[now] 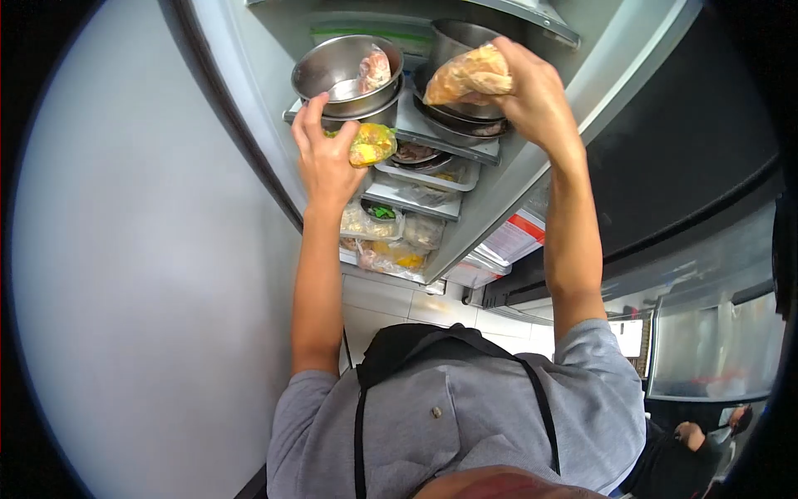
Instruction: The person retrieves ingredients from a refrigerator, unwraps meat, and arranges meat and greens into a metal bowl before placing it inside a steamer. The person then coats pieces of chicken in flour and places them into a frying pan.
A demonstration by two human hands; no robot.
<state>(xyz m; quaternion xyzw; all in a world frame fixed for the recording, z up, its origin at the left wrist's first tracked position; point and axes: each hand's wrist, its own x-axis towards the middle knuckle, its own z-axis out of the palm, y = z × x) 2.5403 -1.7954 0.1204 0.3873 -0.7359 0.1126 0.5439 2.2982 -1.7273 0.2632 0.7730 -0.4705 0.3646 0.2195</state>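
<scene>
My left hand (pixel 324 158) is closed around a small clear bag of yellow and green food (pixel 372 145), with fingertips at the near rim of a steel bowl (pixel 320 68). That bowl stands on another on the upper fridge shelf (pixel 449 143). Inside it lies a bag of pinkish food (pixel 375 70). My right hand (pixel 532 87) grips a clear plastic bag of pale orange-yellow food (pixel 470 76), raised over dark round pans (pixel 457 125) on the same shelf. What exactly either held bag contains, I cannot make out.
A deep steel pot (pixel 465 35) stands behind my right hand. Lower shelves hold a white tray (pixel 465 179), bagged food (pixel 424 231) and a bowl of green pieces (pixel 381 212). The fridge door (pixel 166 249) is at my left. Another person (pixel 686 453) is at lower right.
</scene>
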